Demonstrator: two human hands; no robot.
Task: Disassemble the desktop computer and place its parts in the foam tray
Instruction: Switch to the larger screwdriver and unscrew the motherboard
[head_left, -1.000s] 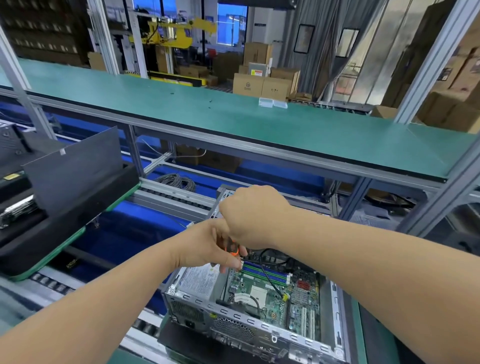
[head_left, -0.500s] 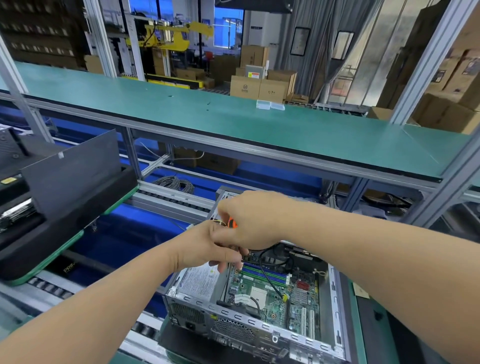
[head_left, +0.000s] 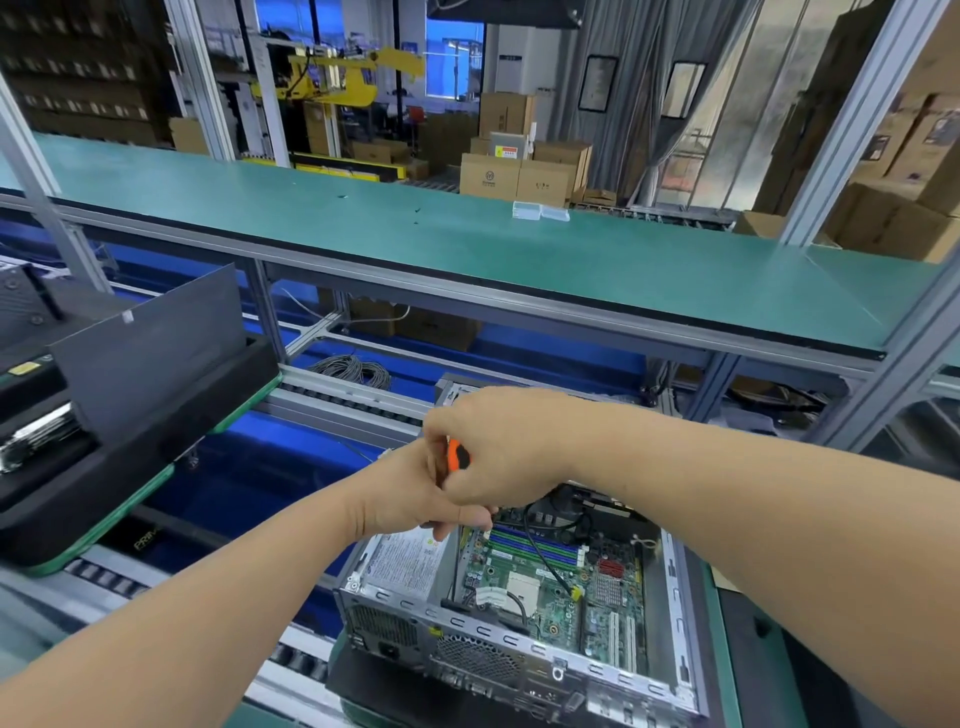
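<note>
The open desktop computer case (head_left: 498, 639) lies at the bottom centre, with its green motherboard (head_left: 550, 582) and silver power supply (head_left: 405, 561) exposed. Over the case's far left corner my right hand (head_left: 498, 447) grips the orange handle of a screwdriver (head_left: 457, 456). Just below and against it, my left hand (head_left: 410, 499) curls its fingers round the tool's lower part, which is mostly hidden. The black foam tray (head_left: 104, 483) sits at the left on a green carrier, with a dark flat panel (head_left: 150, 353) standing upright in it.
A long green shelf (head_left: 519, 249) on an aluminium frame spans the view above the blue conveyor (head_left: 249, 467). A coil of grey cable (head_left: 353, 369) lies behind the roller rails. A frame post (head_left: 904, 364) rises at the right. Cardboard boxes stand in the background.
Both hands have lifted a little above the case. The orange handle, earlier low at my left fingertips, now shows higher up inside my right hand's grip.
</note>
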